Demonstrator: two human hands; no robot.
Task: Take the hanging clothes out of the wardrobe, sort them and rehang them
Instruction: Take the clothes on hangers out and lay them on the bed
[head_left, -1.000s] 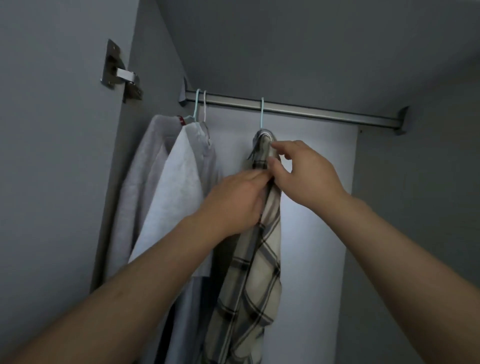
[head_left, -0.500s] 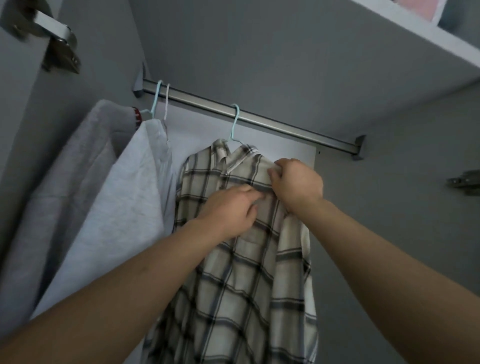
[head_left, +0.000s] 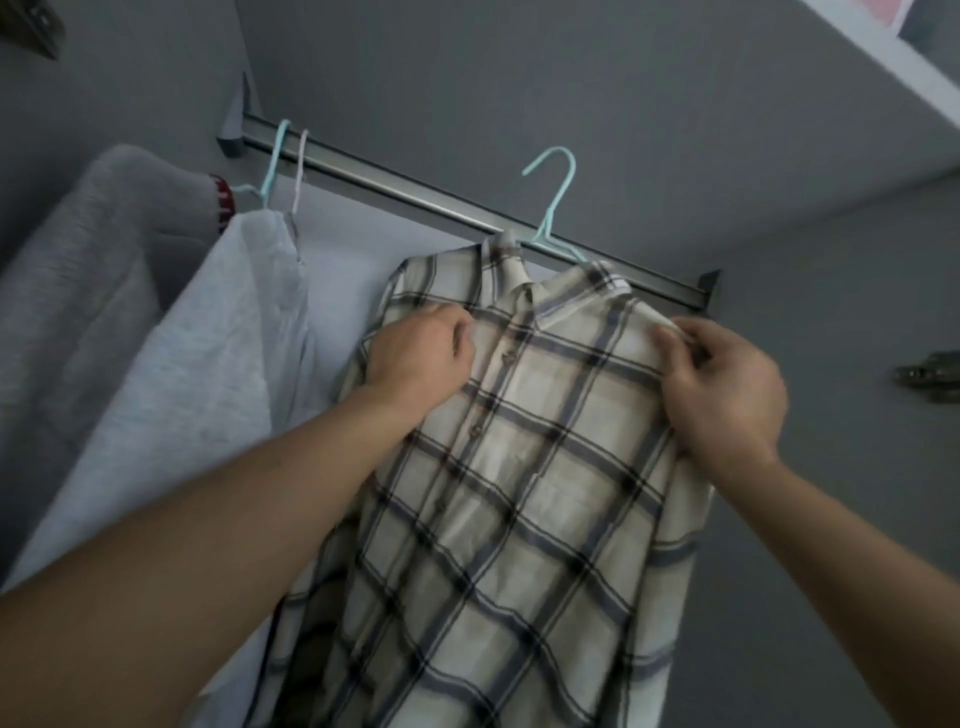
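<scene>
Plaid cotton, cream with grey and black checks: that's the shirt (head_left: 519, 467) we've got in front of us, spread flat and facing us, buttoned down the front with a chest pocket. Our left hand (head_left: 421, 358) has its fingers curled tight into the fabric just left of the collar, so it's gripping the shoulder area. Our right hand (head_left: 727, 384) pinches the other shoulder seam between thumb and fingertips, fingers bent close together, barely any gap.

The shirt sits on a thin mint hanger (head_left: 553, 208), and its hook looks to be off the rail (head_left: 467, 208), sticking up in front of it, though the blur makes it hard to swear to that. The rail is a flat brushed-metal bar running slantwise under the wardrobe's grey top panel.

Over on the left end of the rail hang two more pieces: a soft grey sweater (head_left: 93, 291) with a fuzzy knit look and a dark red trim at the neck, and a paler hoodie (head_left: 208, 374), smoother fleece, just beside it and touching it. Each has its own hook over the rail, one mint, one white.

A metal hinge (head_left: 930, 375) sits on the right wall.
</scene>
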